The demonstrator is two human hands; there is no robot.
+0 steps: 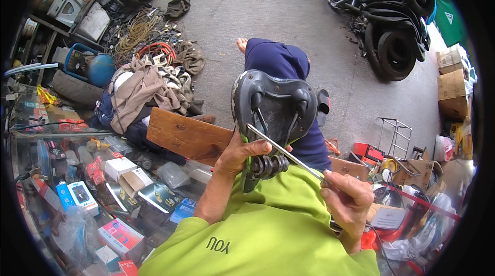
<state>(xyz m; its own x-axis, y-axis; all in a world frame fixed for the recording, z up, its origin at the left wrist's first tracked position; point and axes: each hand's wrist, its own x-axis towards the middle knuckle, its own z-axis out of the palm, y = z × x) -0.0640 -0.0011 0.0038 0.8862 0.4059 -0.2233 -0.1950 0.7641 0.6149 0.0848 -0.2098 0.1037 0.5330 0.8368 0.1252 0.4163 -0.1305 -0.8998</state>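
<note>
A black bicycle saddle [276,95] is upside down over my lap, its underside with metal rails and clamp [268,166] facing up. My left hand [241,153] is closed round the saddle's narrower part, thumb across it beside the rails. Between the thumb and fingers of my right hand [349,201] is a long thin screwdriver [289,155]. Its metal shaft slants up and left across the saddle, and the tip lies over the rails near the left edge. My fingers hide its handle. Whether the tip touches the saddle I cannot tell.
A wooden bench [188,134] is under me. Small boxes [124,237] and plastic-wrapped parts crowd the lower left. Clothes [144,88] and cables lie beyond them. Old tyres [397,52] are piled far right; cardboard boxes [454,93] and a metal rack [396,134] stand nearer.
</note>
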